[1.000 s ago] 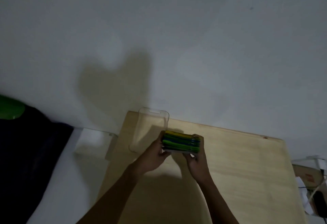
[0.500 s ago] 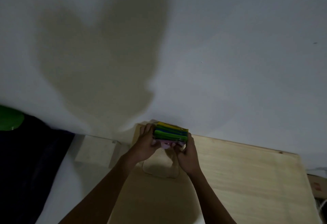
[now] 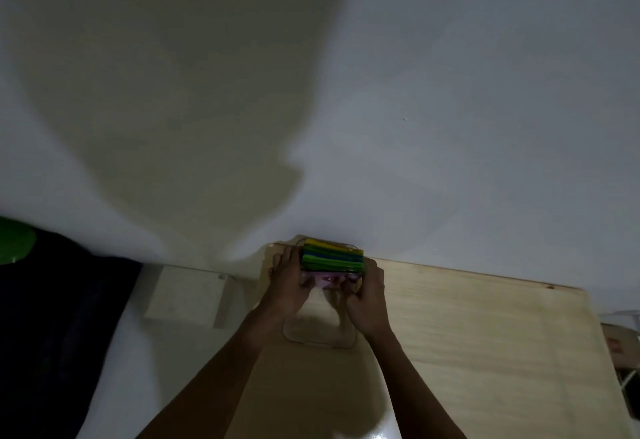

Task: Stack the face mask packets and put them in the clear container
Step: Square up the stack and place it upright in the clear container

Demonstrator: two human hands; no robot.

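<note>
Face mask packets in a yellow, green and pink stack point(image 3: 332, 258) are being gripped between left hand point(image 3: 287, 284) and right hand point(image 3: 369, 294), over the clear plastic container point(image 3: 320, 338) on the pale wooden bench point(image 3: 485, 334).

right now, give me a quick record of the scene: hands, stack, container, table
left hand: grips the left end of the stack
right hand: grips the right end of the stack
stack: packets piled flat, yellow on top, greens and blue below, a pink one at the bottom
container: clear, only a faint outline shows under the hands; whether the stack is inside it, cannot tell
table: light wood, far edge against the white wall
light: dim
</note>
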